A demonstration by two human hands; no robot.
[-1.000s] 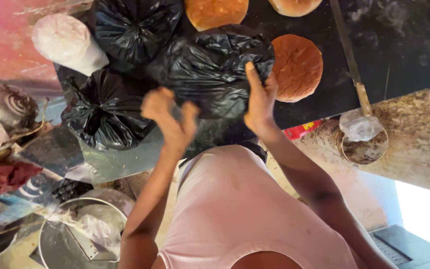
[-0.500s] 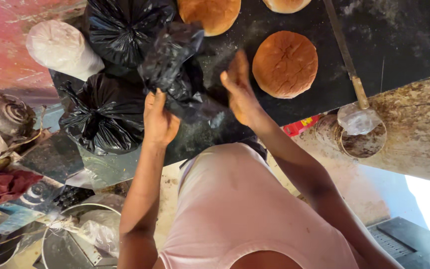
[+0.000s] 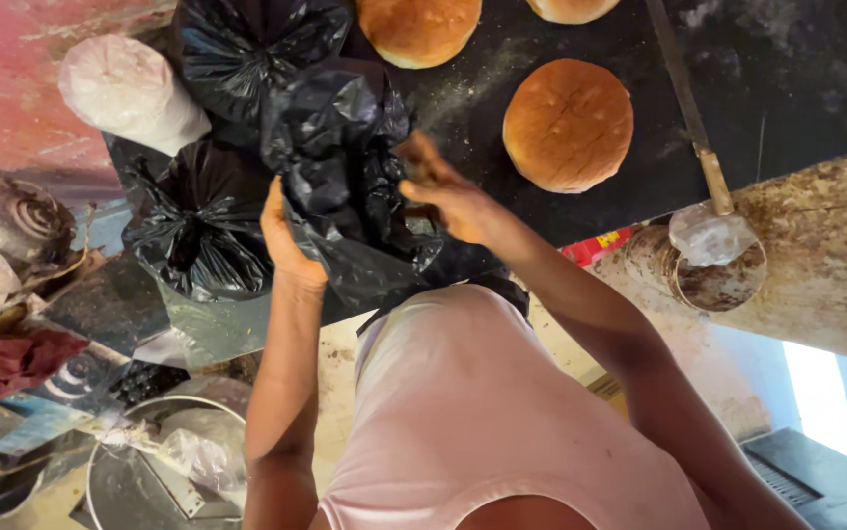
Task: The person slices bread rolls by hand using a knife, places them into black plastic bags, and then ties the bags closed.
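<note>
I see dark surface (image 3: 767,88) carrying round buns, nearest bun (image 3: 568,125) mid-surface | crumpled black plastic bag (image 3: 345,177) lifted over surface's near-left edge | left hand (image 3: 286,240) closed on it | right hand (image 3: 448,196) pinching its side

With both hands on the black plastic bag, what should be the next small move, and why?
Probably pull the bag's mouth open: the left hand and right hand grip the crumpled black plastic bag, which looks closed, and a round bread lies uncovered right beside it.
</note>
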